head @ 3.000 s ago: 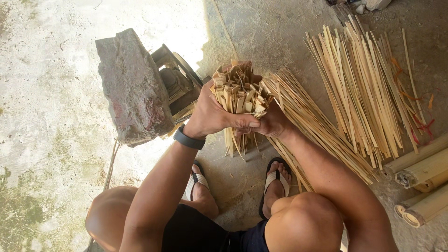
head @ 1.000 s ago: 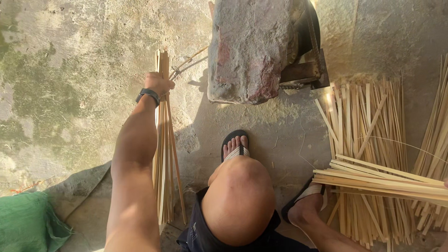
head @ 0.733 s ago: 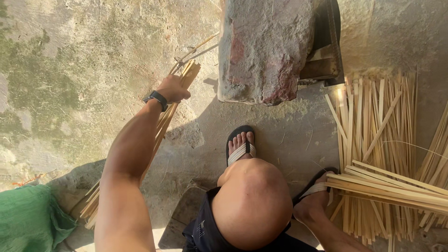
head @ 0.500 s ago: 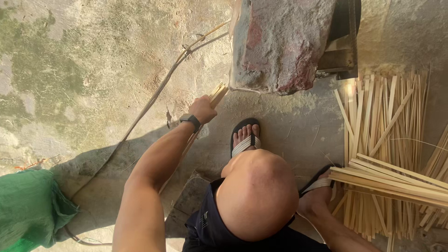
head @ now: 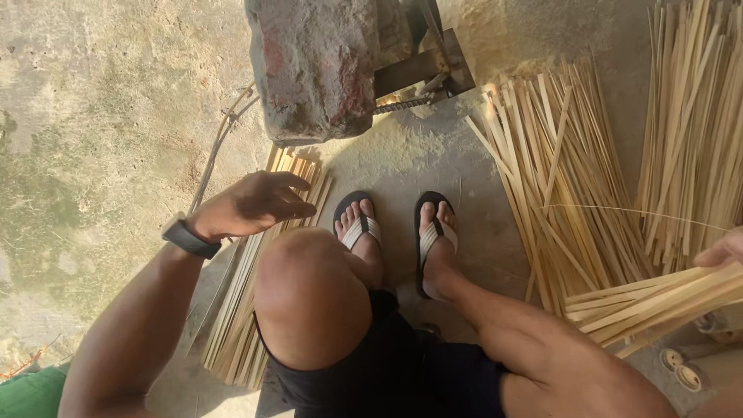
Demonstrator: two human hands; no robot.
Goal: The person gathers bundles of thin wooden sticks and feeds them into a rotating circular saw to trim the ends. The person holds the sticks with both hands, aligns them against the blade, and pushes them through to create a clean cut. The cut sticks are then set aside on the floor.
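Far left, a bit of green cloth [head: 31, 393] pokes in at the bottom corner, on bare stained concrete floor [head: 85, 116]. Next over, the left hand [head: 251, 205], w/ a dark wristband [head: 188, 237], hovers open-palmed, fingers spread & holding nothing, just above the laid-down bamboo strips [head: 244, 310]. That bundle lies flat on the floor beside the left knee, top ends reaching to the foot of the big stone block [head: 317, 66].

Judging by how the ends sit, the tidy way is to keep the top ends flush near the block & the strips parallel; a light pat w/ the flat hand would square any strays w/o scattering them.

Centre: both feet in flip-flops [head: 395, 228] planted on the floor, a metal frame [head: 422, 70] wedged behind the block w/ a thin cord [head: 220, 135] trailing off left of it.

Right of that, a fanned loose pile of strips [head: 565, 178], then another pile [head: 696, 131] at the frame edge. Right hand [head: 720, 251] barely shows; its grip is closed on a second bundle of strips [head: 658, 298] held roughly level above the floor. Bottom right, cut bamboo tube ends [head: 679, 370].

No raised surface in sight; everything sits on the floor, sunlit at the top, shaded below.
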